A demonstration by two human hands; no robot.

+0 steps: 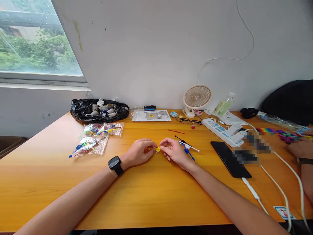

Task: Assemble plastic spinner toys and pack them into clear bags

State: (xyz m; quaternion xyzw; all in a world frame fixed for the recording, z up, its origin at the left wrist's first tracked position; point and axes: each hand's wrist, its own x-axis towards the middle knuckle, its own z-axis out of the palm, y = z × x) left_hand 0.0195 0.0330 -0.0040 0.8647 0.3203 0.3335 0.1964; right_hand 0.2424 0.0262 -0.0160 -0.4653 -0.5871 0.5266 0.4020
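Note:
Near the middle of the table, a small yellow plastic arrow spinner (157, 149) with a round disc sits between my two hands. From its left side, my left hand (140, 152) pinches it with thumb and fingertips. My right hand (176, 152) has its thumb and index finger closed on the right side; the fingers partly cover the piece. Just beyond my right hand lie a blue arrow spinner (187, 151), a white one (194, 148) and a black one (179, 139), close together. Farther back is a slim red arrow (176, 131).
At left are clear bags of colourful pieces (89, 146) and a black plastic bag (77, 111). Along the wall stand a fan (197, 98) and a bottle (223, 106). At right are glasses (190, 121), a power strip (220, 131), a phone (230, 160), cables and another person's hand (302, 148).

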